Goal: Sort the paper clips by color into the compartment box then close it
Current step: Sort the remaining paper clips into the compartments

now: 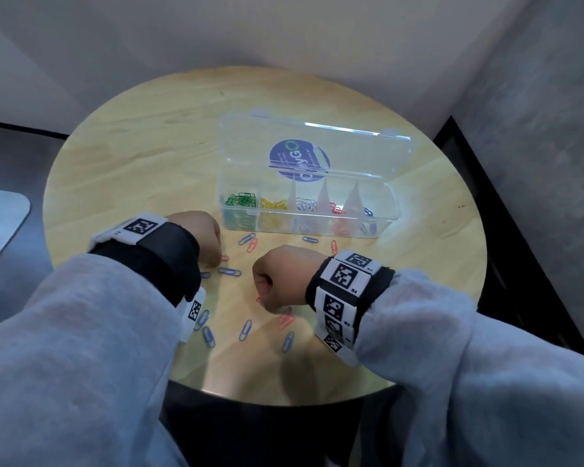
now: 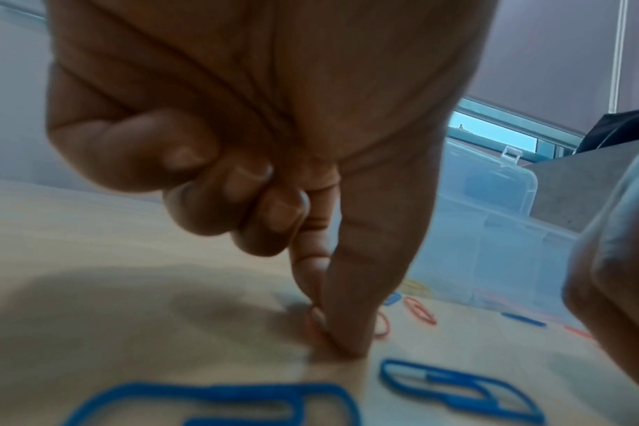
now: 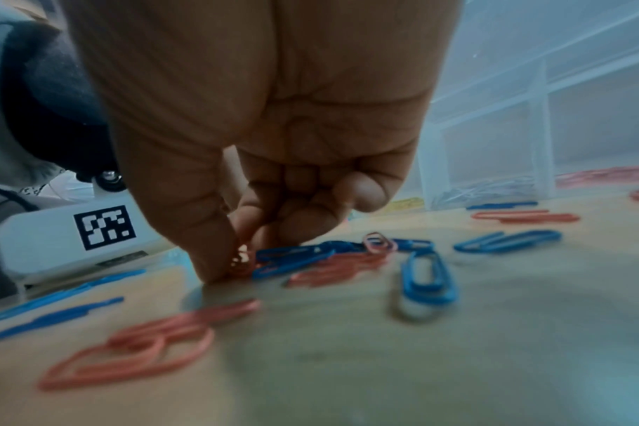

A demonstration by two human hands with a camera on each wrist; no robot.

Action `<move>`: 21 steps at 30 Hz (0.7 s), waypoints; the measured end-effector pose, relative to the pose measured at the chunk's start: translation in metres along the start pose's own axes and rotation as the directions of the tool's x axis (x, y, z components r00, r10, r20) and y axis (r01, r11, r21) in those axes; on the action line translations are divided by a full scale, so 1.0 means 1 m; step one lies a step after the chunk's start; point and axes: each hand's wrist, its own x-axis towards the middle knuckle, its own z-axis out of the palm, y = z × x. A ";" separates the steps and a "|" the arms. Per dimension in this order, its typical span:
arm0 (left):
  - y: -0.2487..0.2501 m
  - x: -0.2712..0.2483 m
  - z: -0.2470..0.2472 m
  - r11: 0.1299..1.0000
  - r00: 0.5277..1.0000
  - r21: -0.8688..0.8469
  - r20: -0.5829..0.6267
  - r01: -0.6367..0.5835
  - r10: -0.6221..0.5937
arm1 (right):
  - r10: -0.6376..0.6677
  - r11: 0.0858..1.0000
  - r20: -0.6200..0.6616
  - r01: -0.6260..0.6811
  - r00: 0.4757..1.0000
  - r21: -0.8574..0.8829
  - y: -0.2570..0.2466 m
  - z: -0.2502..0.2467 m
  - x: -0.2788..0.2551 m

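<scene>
A clear compartment box [image 1: 394,210] stands open on the round wooden table [image 1: 132,156], its lid [image 1: 368,153] tilted back. Its compartments hold green, yellow, white, red and blue clips from left to right. Loose blue paper clips [image 1: 229,272] and red paper clips [image 1: 285,320] lie in front of it. My left hand [image 1: 213,262] pinches a red clip [image 2: 310,325] against the table with thumb and index finger, the other fingers curled. To its right, my right hand [image 1: 267,303] pinches another red clip [image 3: 243,266] at the tabletop.
More blue clips [image 1: 288,342] lie near the table's front edge, and a red and blue pair [image 1: 250,242] lies just before the box. Walls stand close behind and to the right. A pale flat object [image 1: 0,214] sits off the table at the left.
</scene>
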 end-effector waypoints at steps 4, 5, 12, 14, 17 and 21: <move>0.000 -0.004 -0.001 0.999 1.000 -0.045 0.022 -0.004 0.005 | 0.026 0.982 -0.025 -0.021 0.999 0.188 0.013 -0.002 -0.004; 0.000 -0.005 -0.003 0.995 0.999 -0.096 0.037 -0.012 0.016 | 0.048 0.957 -0.036 -0.036 0.998 0.288 0.017 -0.003 -0.005; 0.011 -0.020 -0.020 0.651 0.963 -0.746 0.055 -0.136 0.264 | 0.258 0.324 -0.096 0.008 0.961 0.946 0.059 -0.013 -0.042; 0.016 -0.025 -0.022 0.537 0.959 -0.832 0.020 -0.141 0.282 | 0.323 0.063 -0.051 0.032 0.945 0.997 0.074 -0.014 -0.058; 0.024 -0.032 -0.024 0.354 0.960 -0.930 0.002 -0.101 0.279 | 0.440 -0.217 0.003 0.102 0.898 0.971 0.094 -0.012 -0.075; 0.035 -0.040 -0.017 0.225 0.964 -0.974 0.086 0.029 0.251 | 0.507 -0.296 0.049 0.120 0.861 0.948 0.111 -0.005 -0.079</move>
